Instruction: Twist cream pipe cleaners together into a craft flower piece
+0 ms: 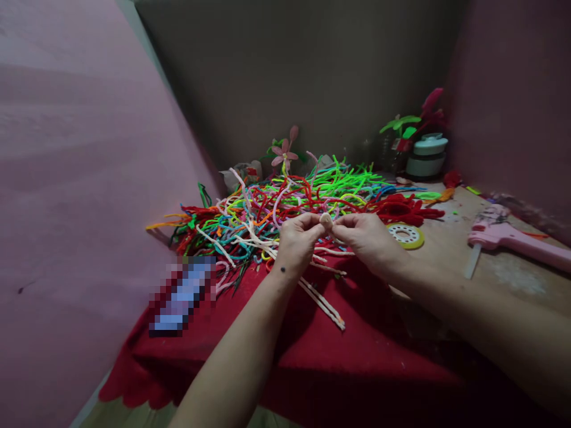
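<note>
My left hand and my right hand meet above a red cloth, fingers pinched together on a small cream coil of pipe cleaner. Cream pipe cleaner strands trail down from under my hands across the cloth. Right behind my hands lies a big pile of coloured pipe cleaners in green, red, pink, orange and blue.
A yellow-green tape roll lies right of my hands. A pink glue gun rests on the wooden table at the right. A pipe-cleaner flower and a lidded jar with more flowers stand at the back. Pink walls close in on both sides.
</note>
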The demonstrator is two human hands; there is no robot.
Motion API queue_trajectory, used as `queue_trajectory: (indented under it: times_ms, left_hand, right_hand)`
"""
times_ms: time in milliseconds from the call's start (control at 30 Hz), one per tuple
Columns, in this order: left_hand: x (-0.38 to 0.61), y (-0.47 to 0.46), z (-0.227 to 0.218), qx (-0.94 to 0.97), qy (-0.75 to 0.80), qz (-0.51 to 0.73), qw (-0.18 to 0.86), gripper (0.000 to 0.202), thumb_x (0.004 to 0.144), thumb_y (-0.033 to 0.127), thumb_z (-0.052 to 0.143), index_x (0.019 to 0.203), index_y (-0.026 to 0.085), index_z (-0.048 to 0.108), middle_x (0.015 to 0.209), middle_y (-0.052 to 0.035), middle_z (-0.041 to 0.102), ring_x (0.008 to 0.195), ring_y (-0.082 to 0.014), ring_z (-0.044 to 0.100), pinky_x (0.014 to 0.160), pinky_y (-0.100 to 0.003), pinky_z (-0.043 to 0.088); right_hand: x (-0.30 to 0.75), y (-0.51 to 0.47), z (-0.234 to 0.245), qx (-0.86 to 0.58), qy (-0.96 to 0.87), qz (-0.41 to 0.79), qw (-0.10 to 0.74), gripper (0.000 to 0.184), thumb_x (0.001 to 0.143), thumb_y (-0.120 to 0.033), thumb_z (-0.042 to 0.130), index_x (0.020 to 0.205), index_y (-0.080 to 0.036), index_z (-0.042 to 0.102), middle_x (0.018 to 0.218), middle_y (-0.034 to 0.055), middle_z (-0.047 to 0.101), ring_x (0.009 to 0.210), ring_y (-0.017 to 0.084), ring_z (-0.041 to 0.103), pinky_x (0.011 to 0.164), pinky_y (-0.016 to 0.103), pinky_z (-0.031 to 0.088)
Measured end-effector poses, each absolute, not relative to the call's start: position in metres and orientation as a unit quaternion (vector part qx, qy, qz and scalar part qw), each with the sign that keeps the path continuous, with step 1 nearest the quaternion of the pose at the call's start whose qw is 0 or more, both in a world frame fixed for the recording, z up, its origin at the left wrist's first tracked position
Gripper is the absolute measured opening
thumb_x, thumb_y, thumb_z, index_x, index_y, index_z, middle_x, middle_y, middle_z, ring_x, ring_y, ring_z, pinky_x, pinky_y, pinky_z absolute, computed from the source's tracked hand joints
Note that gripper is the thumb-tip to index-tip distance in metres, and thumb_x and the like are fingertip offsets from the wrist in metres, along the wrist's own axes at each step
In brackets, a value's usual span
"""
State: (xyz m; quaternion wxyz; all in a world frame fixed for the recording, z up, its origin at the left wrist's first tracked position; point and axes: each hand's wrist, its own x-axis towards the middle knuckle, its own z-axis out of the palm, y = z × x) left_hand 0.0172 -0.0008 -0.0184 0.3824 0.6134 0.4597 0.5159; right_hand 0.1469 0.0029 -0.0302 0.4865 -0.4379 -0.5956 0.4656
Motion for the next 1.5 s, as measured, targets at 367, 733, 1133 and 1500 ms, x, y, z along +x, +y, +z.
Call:
queue_trajectory:
  times_ms: [367,733,1133,1500]
  left_hand:
    - [0.024,-0.006,-0.031,0.702,0.55,0.441,0.102,0.011,0.078,0.019,0.047,0.07,0.018,0.055,0.064,0.0001,0.055,0.062,-0.0115,0.048,0.062,-0.024,0.037]
    - [0.011,-0.001,-0.015,0.586,0.462,0.509,0.43,0.028,0.061,0.038,0.069,0.063,0.012,0.061,0.058,0.0018,0.055,0.054,-0.0076,0.046,0.055,-0.021,0.038]
    - [0.003,0.0,-0.01,0.594,0.368,0.468,0.541,0.018,0.062,0.029,0.07,0.069,0.014,0.062,0.064,0.0021,0.058,0.059,-0.0072,0.052,0.062,-0.022,0.042]
    - [0.005,0.0,-0.01,0.573,0.411,0.482,0.52,0.024,0.058,0.029,0.073,0.061,0.013,0.055,0.055,0.0034,0.054,0.052,-0.0075,0.052,0.057,-0.022,0.043]
  right_hand:
    - [0.148,0.0,-0.029,-0.478,-0.649,0.37,0.461,0.014,0.067,-0.02,0.054,0.053,-0.017,0.053,0.051,-0.0006,0.053,0.05,0.011,0.046,0.051,0.024,0.034]
    - [0.15,0.007,-0.033,-0.328,-0.537,0.635,0.448,0.02,0.058,-0.03,0.07,0.053,-0.013,0.06,0.047,-0.0024,0.051,0.044,0.007,0.041,0.047,0.024,0.036]
    - [0.152,0.008,-0.028,-0.329,-0.604,0.611,0.392,0.014,0.059,-0.023,0.065,0.05,-0.012,0.06,0.045,-0.0009,0.051,0.044,0.008,0.041,0.045,0.024,0.028]
    - [0.153,0.008,-0.032,-0.303,-0.601,0.629,0.391,0.024,0.062,-0.033,0.071,0.056,-0.012,0.06,0.047,-0.0035,0.049,0.045,0.005,0.038,0.047,0.023,0.026]
